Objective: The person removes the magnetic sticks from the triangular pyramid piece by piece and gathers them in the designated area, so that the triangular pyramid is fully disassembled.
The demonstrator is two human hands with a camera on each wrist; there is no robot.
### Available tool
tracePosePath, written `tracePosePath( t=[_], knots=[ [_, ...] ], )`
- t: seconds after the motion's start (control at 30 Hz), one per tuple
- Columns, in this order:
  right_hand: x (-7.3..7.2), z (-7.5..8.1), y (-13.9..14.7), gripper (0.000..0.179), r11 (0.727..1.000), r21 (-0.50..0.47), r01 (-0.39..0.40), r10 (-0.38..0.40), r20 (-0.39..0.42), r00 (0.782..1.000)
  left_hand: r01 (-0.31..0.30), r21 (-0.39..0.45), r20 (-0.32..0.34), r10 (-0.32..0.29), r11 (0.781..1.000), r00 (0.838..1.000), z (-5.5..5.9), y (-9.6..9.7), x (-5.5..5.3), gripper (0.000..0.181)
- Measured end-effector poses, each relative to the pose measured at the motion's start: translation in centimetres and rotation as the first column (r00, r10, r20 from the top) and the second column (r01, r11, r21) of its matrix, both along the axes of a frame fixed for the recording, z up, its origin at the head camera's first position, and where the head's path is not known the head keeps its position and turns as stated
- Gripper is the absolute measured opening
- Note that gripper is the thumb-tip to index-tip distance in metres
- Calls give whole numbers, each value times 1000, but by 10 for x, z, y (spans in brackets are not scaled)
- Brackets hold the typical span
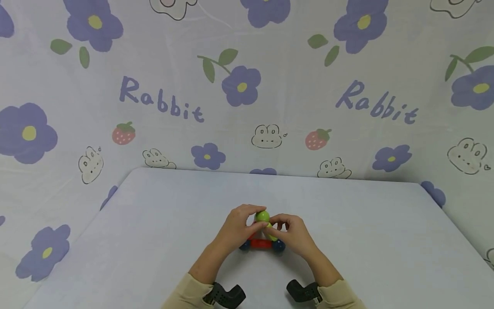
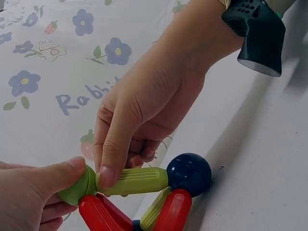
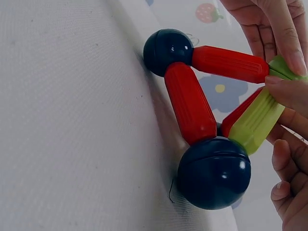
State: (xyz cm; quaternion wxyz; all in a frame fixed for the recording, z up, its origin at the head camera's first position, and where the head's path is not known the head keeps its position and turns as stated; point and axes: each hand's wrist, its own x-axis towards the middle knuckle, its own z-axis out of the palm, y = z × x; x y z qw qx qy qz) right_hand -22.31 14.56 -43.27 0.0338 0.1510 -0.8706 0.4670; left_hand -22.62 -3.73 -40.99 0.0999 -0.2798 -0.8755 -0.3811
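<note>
A frame of magnetic building rods and balls stands on the white table. My left hand [image 1: 238,225] holds the light green ball [image 1: 262,216] at its top between fingers and thumb. Just right of it, my right hand [image 1: 296,234] pinches a yellow-green rod [image 2: 144,181] near its upper end, touching the green ball. That rod runs down to a dark blue ball [image 3: 214,174]. A red rod [image 3: 190,103] links this ball to another dark blue ball [image 3: 168,53]. From there a second red rod [image 3: 230,63] rises to the green ball. Further rods behind are partly hidden.
The white tabletop [image 1: 135,257] spreads around the frame. Behind it hangs a cloth [image 1: 285,77] printed with flowers and rabbits. A black wrist camera [image 1: 229,296] sits on the left wrist, another black wrist camera [image 1: 302,291] on the right.
</note>
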Motion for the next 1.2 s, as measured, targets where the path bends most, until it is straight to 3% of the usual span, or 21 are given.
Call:
tracePosePath(
  t=[0.73,0.93,1.2],
  knots=[
    [0,-3,1,23,1000,17,-8,9,-56,998,-25,18,-5,25,1000,1000,0,0,1,37],
    [1,-4,3,23,999,27,20,-19,-37,999,-87,35,-7,87,996,996,-1,-7,-2,36],
    [0,-4,9,23,997,52,65,-64,-12,998,-101,74,55,98,992,994,-1,-16,-7,36]
  ],
)
